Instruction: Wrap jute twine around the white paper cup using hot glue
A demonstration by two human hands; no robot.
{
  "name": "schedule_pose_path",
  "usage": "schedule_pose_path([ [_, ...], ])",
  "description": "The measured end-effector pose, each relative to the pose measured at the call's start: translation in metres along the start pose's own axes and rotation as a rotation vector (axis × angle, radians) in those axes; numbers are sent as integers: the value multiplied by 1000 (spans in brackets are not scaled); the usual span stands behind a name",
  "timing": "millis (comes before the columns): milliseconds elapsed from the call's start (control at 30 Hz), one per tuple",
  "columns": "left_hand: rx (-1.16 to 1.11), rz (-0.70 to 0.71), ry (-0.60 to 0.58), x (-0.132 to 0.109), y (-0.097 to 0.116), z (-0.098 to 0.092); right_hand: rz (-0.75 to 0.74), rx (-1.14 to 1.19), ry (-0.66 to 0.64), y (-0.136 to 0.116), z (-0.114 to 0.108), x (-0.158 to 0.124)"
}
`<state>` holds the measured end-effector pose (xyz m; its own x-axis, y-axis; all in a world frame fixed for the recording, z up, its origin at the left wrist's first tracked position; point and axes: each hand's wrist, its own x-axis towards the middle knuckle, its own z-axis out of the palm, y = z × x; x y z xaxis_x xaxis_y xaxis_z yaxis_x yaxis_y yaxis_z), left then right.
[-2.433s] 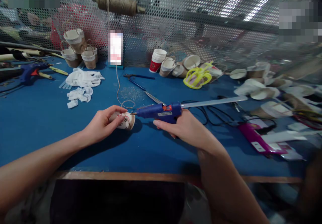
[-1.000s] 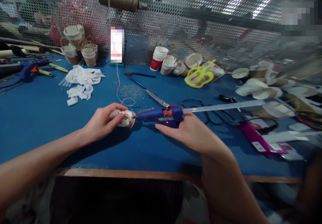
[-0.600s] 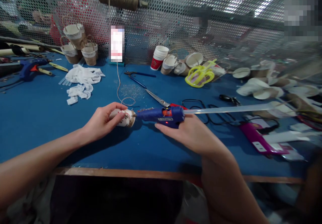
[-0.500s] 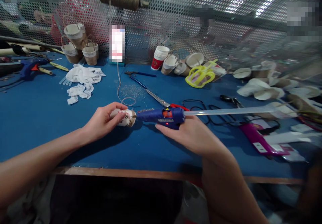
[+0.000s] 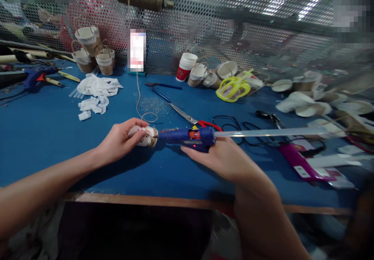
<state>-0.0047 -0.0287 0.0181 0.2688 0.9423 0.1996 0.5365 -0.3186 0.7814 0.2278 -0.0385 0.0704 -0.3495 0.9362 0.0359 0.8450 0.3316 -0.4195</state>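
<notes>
My left hand (image 5: 125, 137) is closed around a small white paper cup (image 5: 143, 140) with red print, lying on its side with a brown band at its right end. My right hand (image 5: 222, 155) grips a blue glue gun (image 5: 187, 136) with a lit red light and a long clear glue stick (image 5: 269, 130) out of its back. The gun's nozzle meets the cup's banded end; whether glue is coming out is too small to tell. A thin twine (image 5: 138, 96) runs down from above and loops on the table behind the cup.
Behind the hands lie red-handled scissors (image 5: 187, 115), blue-handled pliers (image 5: 163, 86) and white lace pieces (image 5: 97, 85). Small handled buckets (image 5: 105, 63), a cup stack (image 5: 186, 67) and a phone (image 5: 136, 51) stand along the mesh. Another glue gun (image 5: 36, 77) is far left; a purple packet (image 5: 300, 162) lies right.
Almost nothing differs. The glue gun and cup keep their places, apart from a very slight shift of the whole view.
</notes>
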Motion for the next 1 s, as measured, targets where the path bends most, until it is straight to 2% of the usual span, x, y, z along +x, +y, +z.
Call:
schedule_pose_path([
  [333, -1, -21, -15, 1, 0, 0, -34, -46, -52, 0, 0, 0],
  [567, 4, -39, -13, 0, 0, 0, -47, 3, 79, 2, 2, 0],
  [800, 0, -24, -20, 1, -1, 0, -91, -38, 34, 5, 4, 0],
  [1000, -5, -17, -19, 0, 1, 0, -34, 51, 55, 3, 3, 1],
])
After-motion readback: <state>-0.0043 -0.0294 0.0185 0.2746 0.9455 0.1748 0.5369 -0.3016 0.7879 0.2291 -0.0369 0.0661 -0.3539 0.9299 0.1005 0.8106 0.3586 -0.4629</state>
